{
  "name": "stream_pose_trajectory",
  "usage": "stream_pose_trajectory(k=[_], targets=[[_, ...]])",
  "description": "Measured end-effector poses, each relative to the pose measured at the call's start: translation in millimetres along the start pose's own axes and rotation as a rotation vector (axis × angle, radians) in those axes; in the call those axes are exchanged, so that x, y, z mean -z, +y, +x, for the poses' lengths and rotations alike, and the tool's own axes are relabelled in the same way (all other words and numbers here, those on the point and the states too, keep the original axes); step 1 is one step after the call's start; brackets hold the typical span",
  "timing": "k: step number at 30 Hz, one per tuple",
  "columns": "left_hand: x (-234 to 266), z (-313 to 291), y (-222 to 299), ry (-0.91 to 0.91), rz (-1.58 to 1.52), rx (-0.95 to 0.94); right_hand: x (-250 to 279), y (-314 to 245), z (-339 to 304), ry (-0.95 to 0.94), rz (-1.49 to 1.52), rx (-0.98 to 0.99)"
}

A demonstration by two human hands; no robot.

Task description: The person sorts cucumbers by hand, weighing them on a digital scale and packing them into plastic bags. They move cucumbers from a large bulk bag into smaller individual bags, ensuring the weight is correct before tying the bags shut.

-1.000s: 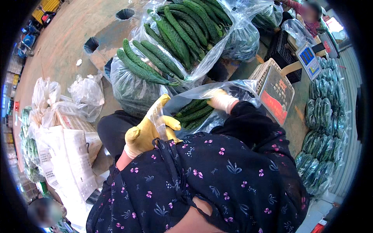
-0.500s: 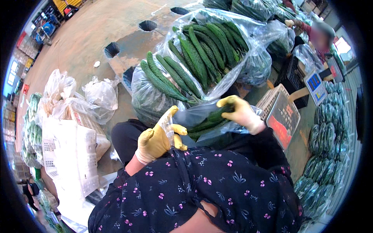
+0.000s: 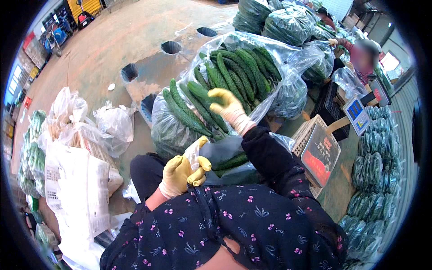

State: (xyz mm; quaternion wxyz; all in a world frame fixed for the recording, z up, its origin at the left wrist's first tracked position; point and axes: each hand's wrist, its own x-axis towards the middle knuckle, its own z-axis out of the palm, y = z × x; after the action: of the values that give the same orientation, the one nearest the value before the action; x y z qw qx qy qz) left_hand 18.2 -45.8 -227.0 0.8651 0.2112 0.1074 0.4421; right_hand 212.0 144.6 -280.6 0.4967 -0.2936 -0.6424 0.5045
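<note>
- Left hand [image 3: 184,174] pinches small bag [image 3: 225,147]; loosened fingers could collapse its mouth.
- Right hand [image 3: 231,109] at cucumber [image 3: 199,92], can't tell if gripping; shallow hold could drop it.

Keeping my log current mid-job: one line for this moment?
left hand: holding clear plastic; right hand: at cucumbers, large open bag; smaller bag: cucumbers inside
</note>
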Motion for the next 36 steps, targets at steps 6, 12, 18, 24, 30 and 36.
stream_pose_trajectory(k=[6,12,18,24,30,36], targets=[[7.9,-4.6,0.6,0.029,0.023,-0.009,-12.5,6.6,-32.4,-0.295,-0.920,0.066],[13.5,3.6,-0.6,-0.036,-0.019,0.003,-28.3,11.2,-42.8,-0.402,-0.979,0.197],[14.0,-0.9,4.4,-0.007,-0.031,-0.007,11.1,-14.4,-12.9,-0.127,-1.012,-0.197],[28.2,5.5,4.2,-0.128,-0.137,0.001,53.1,14.9,7.7,0.162,-1.293,-0.514],[32.5,10.1,4.3,-0.128,-0.157,0.018,71.4,56.3,19.7,0.098,-0.768,-0.478],[37.2,11.1,7.1,-0.103,-0.152,0.005,-19.4,29.2,12.7,0.029,-1.057,-0.403]])
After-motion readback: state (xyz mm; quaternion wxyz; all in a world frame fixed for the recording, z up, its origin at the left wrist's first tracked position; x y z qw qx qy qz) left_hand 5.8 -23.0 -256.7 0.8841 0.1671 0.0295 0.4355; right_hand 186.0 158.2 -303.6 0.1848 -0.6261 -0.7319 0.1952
